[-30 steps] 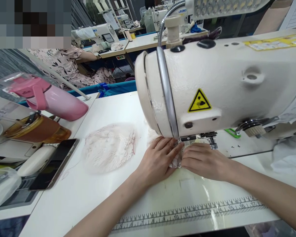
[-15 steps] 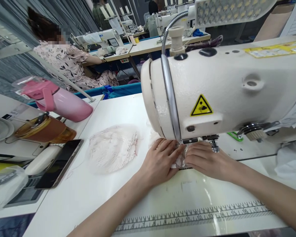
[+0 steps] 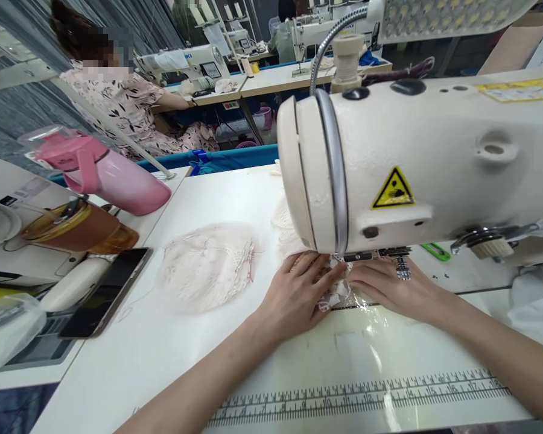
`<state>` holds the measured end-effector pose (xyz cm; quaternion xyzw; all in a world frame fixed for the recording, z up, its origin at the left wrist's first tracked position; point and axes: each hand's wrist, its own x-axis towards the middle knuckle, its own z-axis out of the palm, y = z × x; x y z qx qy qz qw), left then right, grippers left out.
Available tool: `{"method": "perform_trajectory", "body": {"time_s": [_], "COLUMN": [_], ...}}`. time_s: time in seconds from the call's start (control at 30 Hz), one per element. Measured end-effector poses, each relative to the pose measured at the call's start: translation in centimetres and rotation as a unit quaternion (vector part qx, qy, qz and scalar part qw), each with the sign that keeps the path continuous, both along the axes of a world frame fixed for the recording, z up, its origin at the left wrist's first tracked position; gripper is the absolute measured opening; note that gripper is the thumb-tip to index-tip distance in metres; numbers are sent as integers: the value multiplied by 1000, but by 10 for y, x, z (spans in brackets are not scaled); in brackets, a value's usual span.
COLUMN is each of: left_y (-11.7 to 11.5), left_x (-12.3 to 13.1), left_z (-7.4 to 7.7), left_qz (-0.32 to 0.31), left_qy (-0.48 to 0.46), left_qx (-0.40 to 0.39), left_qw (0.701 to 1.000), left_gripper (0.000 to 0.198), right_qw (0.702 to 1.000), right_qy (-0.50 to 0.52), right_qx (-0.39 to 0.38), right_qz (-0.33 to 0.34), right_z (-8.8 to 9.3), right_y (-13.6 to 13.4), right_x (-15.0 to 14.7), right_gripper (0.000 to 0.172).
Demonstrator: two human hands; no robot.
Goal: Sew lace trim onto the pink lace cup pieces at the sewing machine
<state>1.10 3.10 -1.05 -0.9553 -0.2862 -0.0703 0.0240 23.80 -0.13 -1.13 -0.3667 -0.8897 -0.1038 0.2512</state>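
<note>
A piece of pale lace fabric (image 3: 337, 294) lies bunched on the bed of a white sewing machine (image 3: 380, 144), beneath its head. My left hand (image 3: 294, 295) is closed on the fabric's left side, thumb and index finger on either side of the lace. At the right edge of the lace, my right hand (image 3: 389, 286) has its fingers pressed together, the tips close by the needle area. The machine head hides the needle and part of the fabric. More pale fabric (image 3: 287, 226) shows behind my left hand. A separate pale lace piece (image 3: 208, 268) with loose threads lies left of it.
At the left are a pink bottle (image 3: 113, 172), a cup of brown drink (image 3: 79, 226) and a phone (image 3: 106, 292). A printed ruler (image 3: 344, 398) runs along the front edge. Green snips (image 3: 435, 251) lie behind my right hand. A co-worker (image 3: 113, 108) sits beyond.
The view has shifted slightly, so the machine appears further right. My right hand has moved a little to the right, widening the gap between my hands and exposing more lace.
</note>
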Motion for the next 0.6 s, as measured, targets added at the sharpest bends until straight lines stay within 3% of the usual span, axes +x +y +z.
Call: {"method": "perform_trajectory", "body": {"time_s": [0.1,0.3,0.4,0.6], "left_y": [-1,-6,-6,-3], "left_x": [-1,-1,-2,-5], "left_z": [-2,-4,-1,-1], "left_qz": [-13,-127,-130,-97], "left_qy": [-15,-104,-111,-109], "left_qx": [23,111,104,79], "left_qw": [1000,980,980,986], "left_gripper": [55,28,23,23], "right_qw": [1000,1000,999,997], "right_qy": [6,13,19,53], "right_qx": [-26,-22,-31,-53], "right_qz": [-4,-16,12,28], "right_z": [4,2,-5,-18], "right_y": [0,-1,-1,0], "right_x": [-1,-3,-6,-12], "right_gripper": [22,21,14,18]}}
